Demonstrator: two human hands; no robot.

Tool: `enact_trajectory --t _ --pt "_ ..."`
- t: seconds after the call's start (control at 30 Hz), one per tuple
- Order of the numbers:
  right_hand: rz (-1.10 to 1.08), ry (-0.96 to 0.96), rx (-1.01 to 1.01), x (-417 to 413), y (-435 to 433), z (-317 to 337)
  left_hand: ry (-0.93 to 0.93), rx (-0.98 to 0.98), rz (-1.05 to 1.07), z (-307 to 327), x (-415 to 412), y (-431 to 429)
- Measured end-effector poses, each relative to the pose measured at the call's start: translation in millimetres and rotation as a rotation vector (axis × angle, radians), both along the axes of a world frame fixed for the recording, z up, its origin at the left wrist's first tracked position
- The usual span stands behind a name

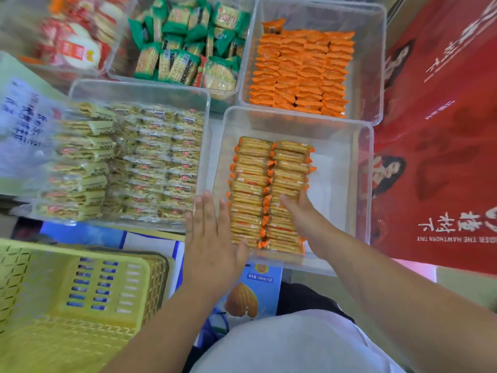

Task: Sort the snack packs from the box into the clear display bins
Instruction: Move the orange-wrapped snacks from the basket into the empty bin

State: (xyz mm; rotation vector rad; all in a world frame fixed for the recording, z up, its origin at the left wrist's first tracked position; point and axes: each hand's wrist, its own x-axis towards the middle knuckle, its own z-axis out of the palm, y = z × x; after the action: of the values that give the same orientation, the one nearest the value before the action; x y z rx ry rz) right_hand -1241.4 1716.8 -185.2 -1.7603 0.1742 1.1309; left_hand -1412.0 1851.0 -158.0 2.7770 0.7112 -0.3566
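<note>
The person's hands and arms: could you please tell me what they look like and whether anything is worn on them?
Both the left hand and the right hand are bare: no gloves, rings, watch or bracelet show. The left forearm and right forearm are uncovered, with no sleeve in view.

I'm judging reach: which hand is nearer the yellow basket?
Left. The left hand sits at the left edge of the cracker rows, up and right of the yellow basket; the right hand rests on their right side, farther off.
</note>
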Motion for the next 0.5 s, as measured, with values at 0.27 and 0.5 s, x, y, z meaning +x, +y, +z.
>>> enact_trajectory --t 0.27,0.5 --pt "-0.054 0.152 -0.08 -7 -25 -2 -0.024 0.014 0.015 -1 1 0" --pt "-0.028 -0.011 -0.143 -7 -32 25 -0.068 -0.136 0.031 26 -1 7"
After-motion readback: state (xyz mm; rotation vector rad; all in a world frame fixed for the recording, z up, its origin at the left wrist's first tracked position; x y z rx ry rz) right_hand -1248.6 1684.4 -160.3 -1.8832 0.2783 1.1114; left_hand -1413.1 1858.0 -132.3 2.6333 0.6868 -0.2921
